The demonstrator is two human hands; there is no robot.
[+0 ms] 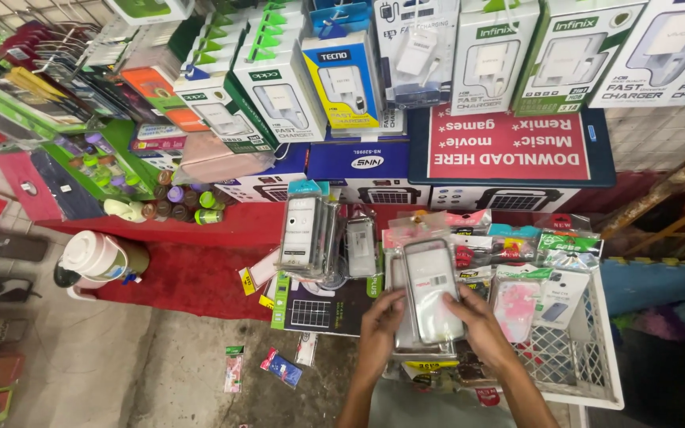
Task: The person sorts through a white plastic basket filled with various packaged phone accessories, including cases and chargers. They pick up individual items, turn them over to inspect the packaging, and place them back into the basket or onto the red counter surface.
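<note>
Both hands — left hand (380,326), right hand (481,325) — hold a clear phone case (431,290).

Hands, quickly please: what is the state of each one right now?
Left hand: closed on the left edge of the clear phone case pack.
Right hand: closed on the right edge of the same pack.
</note>
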